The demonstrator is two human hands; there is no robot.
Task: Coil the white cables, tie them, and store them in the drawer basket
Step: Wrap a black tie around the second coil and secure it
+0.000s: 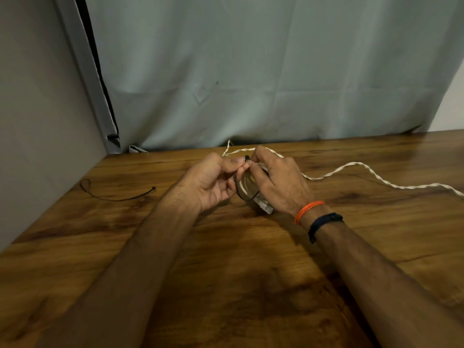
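Observation:
Both my hands meet above the middle of the wooden table [226, 259]. My right hand [278, 182] grips a small coil of white cable [244, 183], its clear plug end [265, 207] sticking out below the palm. A black cable tie [247, 195] loops around the coil. My left hand [213, 182] pinches the tie's end beside its head near the right fingertips. A second, twisted white cable [371, 173] lies loose on the table, running from behind my hands out to the right edge. No drawer basket is in view.
Another black cable tie [118, 194] lies on the table to the left. A grey-green curtain [251, 71] hangs along the table's back edge. A grey wall [32, 121] closes the left side.

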